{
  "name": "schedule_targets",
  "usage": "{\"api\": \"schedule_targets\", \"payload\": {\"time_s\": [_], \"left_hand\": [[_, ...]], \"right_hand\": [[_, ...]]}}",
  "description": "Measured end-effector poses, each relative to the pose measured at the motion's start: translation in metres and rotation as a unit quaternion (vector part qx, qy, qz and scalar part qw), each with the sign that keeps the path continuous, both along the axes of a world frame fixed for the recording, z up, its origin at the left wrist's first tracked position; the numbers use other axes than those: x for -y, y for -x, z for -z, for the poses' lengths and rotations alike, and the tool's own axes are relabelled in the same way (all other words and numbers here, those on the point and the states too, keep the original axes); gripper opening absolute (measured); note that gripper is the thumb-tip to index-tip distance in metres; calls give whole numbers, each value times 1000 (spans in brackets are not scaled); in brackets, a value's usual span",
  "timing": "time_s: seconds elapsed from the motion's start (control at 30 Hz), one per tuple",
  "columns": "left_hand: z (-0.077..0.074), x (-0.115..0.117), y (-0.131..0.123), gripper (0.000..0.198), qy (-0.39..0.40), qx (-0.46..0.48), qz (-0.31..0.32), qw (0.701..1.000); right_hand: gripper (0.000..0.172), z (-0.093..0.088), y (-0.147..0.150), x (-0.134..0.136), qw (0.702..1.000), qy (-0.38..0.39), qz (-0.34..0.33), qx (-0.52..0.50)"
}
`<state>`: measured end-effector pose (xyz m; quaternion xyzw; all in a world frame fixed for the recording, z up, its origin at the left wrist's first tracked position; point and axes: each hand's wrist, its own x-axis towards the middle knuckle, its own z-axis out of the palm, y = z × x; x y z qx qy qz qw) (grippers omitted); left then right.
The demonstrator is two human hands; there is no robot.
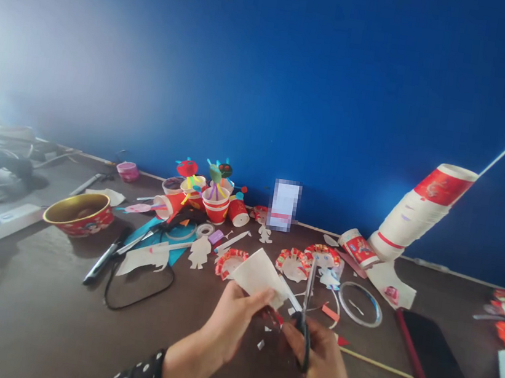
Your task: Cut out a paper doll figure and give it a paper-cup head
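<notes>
Between thumb and fingers, my left hand [235, 317] pinches a piece of white paper [260, 275] above the table. Close beside it my right hand [318, 346] grips a pair of scissors [306, 320] by dark handles, the blades pointing up and away. The blades are at the right of the paper; whether they touch it I cannot tell. Small paper scraps [260, 344] lie under the hands. A little reddish showing below the paper is too unclear to name. Beyond the hands lie red-rimmed paper rings [293, 264] and a white paper figure cutout [200, 253].
Left are a red bowl [85, 223] with a gold inside and a glue gun-like black tool [106, 259]. Paper cups [216, 209] with colourful figures stand near the blue wall [265, 91]. Right are a leaning cup stack [412, 210], a tape roll [361, 304], a stick [378, 363] and a phone [438, 368].
</notes>
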<state>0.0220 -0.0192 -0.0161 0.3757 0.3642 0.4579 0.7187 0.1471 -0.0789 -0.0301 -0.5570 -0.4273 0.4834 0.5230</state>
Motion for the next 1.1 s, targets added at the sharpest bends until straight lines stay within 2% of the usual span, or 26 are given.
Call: {"api": "schedule_targets", "payload": {"time_s": [0.13, 0.23, 0.33, 0.57, 0.73, 1.1], "left_hand": [[-11, -14, 12, 14, 7, -48, 2, 999], [-16, -18, 16, 10, -16, -32, 4, 999], [-16, -19, 16, 7, -28, -21, 4, 999], [-13, -18, 16, 7, -38, -37, 17, 998], [-7, -16, 17, 9, -36, -59, 46, 997], [-3, -15, 18, 10, -43, -79, 59, 994]], "right_hand": [[48, -7, -5, 1, 990, 25, -90, 102], [48, -11, -8, 0, 979, 30, -153, 130], [48, -11, -9, 0, 972, 30, -181, 146], [44, -12, -7, 0, 966, 10, -178, 189], [44, -11, -10, 0, 967, 9, -194, 165], [46, -10, -6, 1, 967, 20, -168, 188]]}}
